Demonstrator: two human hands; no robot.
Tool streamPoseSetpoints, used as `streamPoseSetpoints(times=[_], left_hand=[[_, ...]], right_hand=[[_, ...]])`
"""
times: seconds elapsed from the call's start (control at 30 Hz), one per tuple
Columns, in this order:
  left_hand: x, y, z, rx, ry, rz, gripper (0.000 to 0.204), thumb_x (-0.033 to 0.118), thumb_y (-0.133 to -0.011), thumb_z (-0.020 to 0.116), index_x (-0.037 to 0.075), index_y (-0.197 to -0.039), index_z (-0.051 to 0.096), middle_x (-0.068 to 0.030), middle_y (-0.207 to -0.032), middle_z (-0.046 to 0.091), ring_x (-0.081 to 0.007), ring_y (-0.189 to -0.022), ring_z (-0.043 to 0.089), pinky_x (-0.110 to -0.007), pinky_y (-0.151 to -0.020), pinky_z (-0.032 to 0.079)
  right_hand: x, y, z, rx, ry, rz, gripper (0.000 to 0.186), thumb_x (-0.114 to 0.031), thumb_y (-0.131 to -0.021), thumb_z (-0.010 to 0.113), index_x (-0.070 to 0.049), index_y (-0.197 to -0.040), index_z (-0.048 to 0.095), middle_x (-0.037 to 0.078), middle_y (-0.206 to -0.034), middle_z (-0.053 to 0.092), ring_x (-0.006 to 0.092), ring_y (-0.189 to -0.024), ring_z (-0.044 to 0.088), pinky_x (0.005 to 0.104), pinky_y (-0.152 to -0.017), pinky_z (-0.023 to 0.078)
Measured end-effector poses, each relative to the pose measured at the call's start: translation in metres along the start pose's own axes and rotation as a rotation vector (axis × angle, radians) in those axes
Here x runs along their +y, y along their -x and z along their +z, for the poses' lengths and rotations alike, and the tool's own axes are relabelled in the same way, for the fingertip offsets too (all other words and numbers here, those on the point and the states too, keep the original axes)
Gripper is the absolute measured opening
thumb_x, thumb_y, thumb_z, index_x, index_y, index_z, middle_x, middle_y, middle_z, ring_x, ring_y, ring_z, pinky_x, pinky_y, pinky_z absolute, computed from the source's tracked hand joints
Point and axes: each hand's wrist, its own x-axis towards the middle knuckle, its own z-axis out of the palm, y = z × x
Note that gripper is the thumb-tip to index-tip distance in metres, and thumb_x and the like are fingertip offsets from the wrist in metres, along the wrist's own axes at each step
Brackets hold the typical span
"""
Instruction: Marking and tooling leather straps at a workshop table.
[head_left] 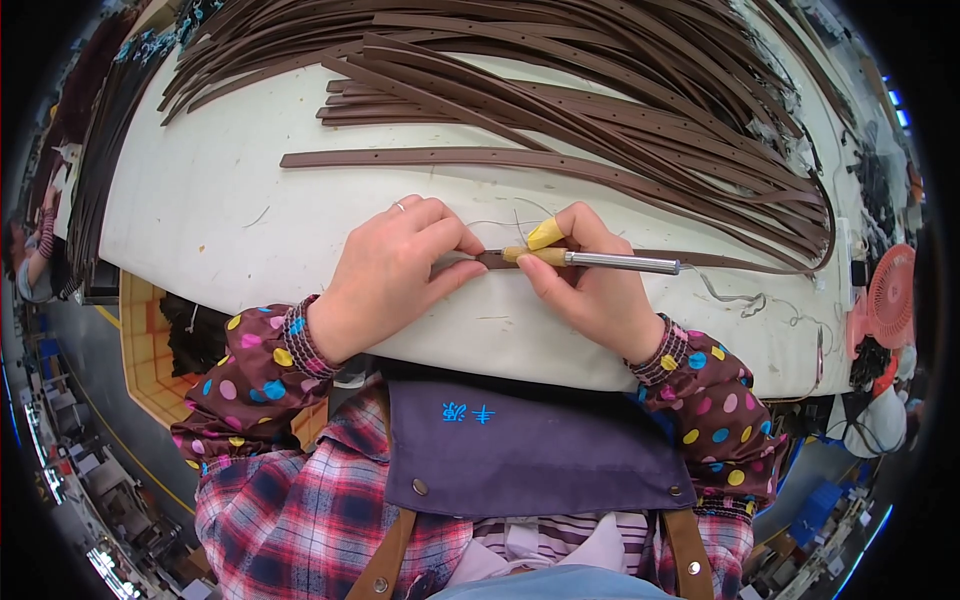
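My left hand (390, 275) pinches a brown strap (718, 262) between thumb and fingertips near the table's middle. Just right of it, my right hand (590, 285) grips an awl-like tool (622, 262) with a silver shaft and tan front part, its tip at the strap and partly hidden by fingers. Yellow wrapping (543, 233) covers my right index fingertip. Fine thread (485, 222) loops above the work. A longer strap with small holes (330, 159) lies beyond my hands on the white table (200, 230).
A large heap of brown straps (600, 60) covers the table's back. Dark strips (95, 180) hang at the left edge. An orange bin (140, 330) stands below left. A pink fan (890, 295) sits at the right. A co-worker (40, 255) is at the far left.
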Motion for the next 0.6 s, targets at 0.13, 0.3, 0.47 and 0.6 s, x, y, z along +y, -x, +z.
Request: streamPoseSetpoints(times=[0.13, 0.3, 0.47, 0.6], left_hand=[[-0.003, 0.004, 0.004, 0.053, -0.084, 0.115, 0.017, 0.013, -0.071, 0.077, 0.011, -0.084, 0.066, -0.0014, -0.080, 0.060, -0.0208, -0.074, 0.058, -0.031, -0.059, 0.048], [-0.004, 0.013, 0.004, 0.082, -0.246, 0.259, 0.023, 0.009, -0.069, 0.073, 0.010, -0.092, 0.068, -0.0001, -0.087, 0.062, -0.0161, -0.069, 0.058, -0.028, -0.056, 0.047], [-0.001, 0.013, 0.000, 0.051, -0.344, 0.358, 0.031, 0.006, -0.068, 0.068, 0.009, -0.099, 0.069, -0.0008, -0.091, 0.064, -0.0145, -0.068, 0.058, -0.026, -0.054, 0.047], [-0.002, 0.013, 0.001, 0.048, -0.340, 0.348, 0.033, 0.006, -0.068, 0.067, 0.010, -0.101, 0.069, -0.0002, -0.091, 0.063, -0.0136, -0.068, 0.058, -0.026, -0.054, 0.046]], right_hand=[[0.009, 0.001, 0.000, 0.031, -0.105, 0.009, 0.021, -0.009, -0.085, 0.069, -0.003, -0.092, 0.050, 0.002, -0.073, 0.059, 0.0041, -0.059, 0.051, 0.0201, -0.052, 0.041], [0.008, -0.001, -0.002, 0.055, -0.202, 0.047, 0.021, -0.010, -0.086, 0.067, -0.003, -0.093, 0.050, 0.001, -0.074, 0.058, 0.0029, -0.062, 0.049, 0.0194, -0.053, 0.039], [0.007, 0.000, -0.003, 0.047, -0.240, 0.055, 0.020, -0.010, -0.087, 0.066, -0.003, -0.093, 0.048, 0.000, -0.074, 0.055, 0.0024, -0.062, 0.047, 0.0189, -0.053, 0.038], [0.009, -0.001, -0.003, 0.042, -0.227, 0.033, 0.020, -0.010, -0.087, 0.066, -0.003, -0.092, 0.047, 0.000, -0.074, 0.055, 0.0022, -0.062, 0.047, 0.0187, -0.053, 0.037]])
